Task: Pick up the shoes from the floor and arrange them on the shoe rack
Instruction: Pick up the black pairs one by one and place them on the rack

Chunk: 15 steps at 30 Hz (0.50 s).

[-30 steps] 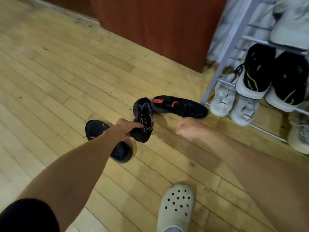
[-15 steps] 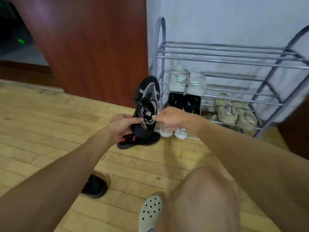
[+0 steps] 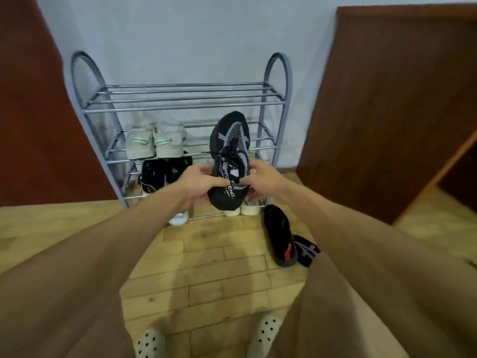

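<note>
Black sneaker [image 3: 230,161], toe up, was gripped by left hand [image 3: 198,183] and right hand [image 3: 260,180] before the rack [image 3: 180,107], whose top shelf lay bare.

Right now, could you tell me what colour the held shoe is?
Black with grey stripes and white lettering, shoe; head view.

The black shoe [image 3: 230,161] is now being held up square in front of the shoe rack [image 3: 180,99], no longer off its left end. Both the left hand [image 3: 198,183] and right hand [image 3: 260,182] are gripping its heel sides now.
</note>
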{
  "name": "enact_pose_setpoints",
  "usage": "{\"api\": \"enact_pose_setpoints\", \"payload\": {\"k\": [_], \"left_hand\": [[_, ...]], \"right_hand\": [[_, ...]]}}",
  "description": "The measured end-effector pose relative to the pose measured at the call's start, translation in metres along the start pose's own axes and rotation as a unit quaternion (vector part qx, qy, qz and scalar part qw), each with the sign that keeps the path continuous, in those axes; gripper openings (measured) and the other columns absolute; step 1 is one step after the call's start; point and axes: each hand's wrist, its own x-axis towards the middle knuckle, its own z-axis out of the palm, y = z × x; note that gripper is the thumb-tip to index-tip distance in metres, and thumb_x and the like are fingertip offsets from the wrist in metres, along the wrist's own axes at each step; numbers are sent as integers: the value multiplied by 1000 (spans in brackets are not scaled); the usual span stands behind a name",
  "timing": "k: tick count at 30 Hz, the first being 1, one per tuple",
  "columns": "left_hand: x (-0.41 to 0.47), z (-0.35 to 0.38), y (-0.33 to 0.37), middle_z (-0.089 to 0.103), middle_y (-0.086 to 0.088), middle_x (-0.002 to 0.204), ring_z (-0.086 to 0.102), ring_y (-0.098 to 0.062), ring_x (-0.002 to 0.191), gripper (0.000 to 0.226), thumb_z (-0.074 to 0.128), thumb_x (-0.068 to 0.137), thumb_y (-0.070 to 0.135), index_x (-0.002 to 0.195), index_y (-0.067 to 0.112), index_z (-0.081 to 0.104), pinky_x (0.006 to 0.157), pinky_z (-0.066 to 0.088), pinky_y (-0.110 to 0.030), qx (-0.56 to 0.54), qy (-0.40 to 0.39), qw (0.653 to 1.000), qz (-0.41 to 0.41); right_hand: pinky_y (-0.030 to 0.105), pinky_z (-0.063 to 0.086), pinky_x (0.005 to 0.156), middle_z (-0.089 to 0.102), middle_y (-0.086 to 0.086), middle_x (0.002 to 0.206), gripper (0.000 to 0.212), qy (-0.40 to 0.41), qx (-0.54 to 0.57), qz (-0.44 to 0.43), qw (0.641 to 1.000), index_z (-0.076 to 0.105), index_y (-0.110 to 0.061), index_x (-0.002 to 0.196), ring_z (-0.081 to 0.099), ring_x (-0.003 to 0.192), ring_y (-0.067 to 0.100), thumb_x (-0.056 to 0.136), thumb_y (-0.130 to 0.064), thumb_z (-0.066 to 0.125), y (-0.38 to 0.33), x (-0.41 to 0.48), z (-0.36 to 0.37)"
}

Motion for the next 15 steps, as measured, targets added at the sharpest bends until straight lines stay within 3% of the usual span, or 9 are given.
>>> {"api": "enact_pose_setpoints", "payload": {"k": [2, 4, 6, 8, 11, 13, 15], "left_hand": [[9, 33, -4, 68, -6, 107, 68, -25, 94, 46, 77, 75, 15, 115, 16, 55, 76, 59, -46, 32, -31, 999, -21], [18, 60, -9, 68, -9, 100, 69, -28, 84, 39, 78, 74, 12, 104, 15, 54, 66, 60, -45, 34, -54, 997, -50], [29, 84, -16, 67, -12, 101, 69, -30, 79, 46, 78, 73, 6, 111, 9, 53, 51, 59, -39, 35, -81, 993, -79], [40, 107, -23, 69, -12, 97, 70, -29, 76, 45, 77, 73, 2, 111, 7, 53, 48, 57, -37, 46, -105, 988, -104], [63, 143, -28, 69, -8, 84, 67, -24, 65, 28, 74, 75, -3, 93, 10, 57, 44, 57, -35, 69, -121, 982, -131], [79, 171, -26, 68, -12, 93, 66, -26, 67, 26, 72, 76, -4, 97, 6, 61, 48, 57, -37, 104, -136, 974, -146], [94, 196, -24, 67, -15, 100, 67, -31, 76, 36, 73, 74, -4, 107, 4, 61, 59, 59, -44, 136, -141, 969, -152]], "right_hand": [[48, 60, 79, 67, 14, 111, 34, 19, 1, 27, 999, 51, -11, 125, 70, 93, 33, 92, -3, 55, 23, -3, -19], [47, 59, 82, 67, 16, 114, 38, 17, -20, 54, 998, 50, -12, 130, 70, 96, 35, 93, -5, 54, 45, -4, -36], [41, 59, 79, 66, 14, 118, 39, -7, -35, 83, 996, 50, -15, 134, 69, 97, 32, 96, -13, 53, 68, -4, -53], [36, 57, 78, 64, 15, 123, 39, -36, -19, 120, 992, 49, -15, 137, 67, 100, 30, 99, -26, 48, 94, -1, -72], [40, 54, 90, 60, 18, 127, 49, -36, 35, 167, 985, 48, -12, 139, 63, 109, 33, 100, -42, 39, 138, 5, -99], [43, 52, 96, 61, 19, 127, 49, -9, 44, 199, 979, 50, -6, 136, 63, 108, 33, 101, -40, 40, 172, 11, -116], [40, 53, 92, 63, 19, 118, 38, 3, 49, 246, 968, 52, -5, 130, 63, 92, 29, 101, -28, 42, 208, 19, -129]]}}
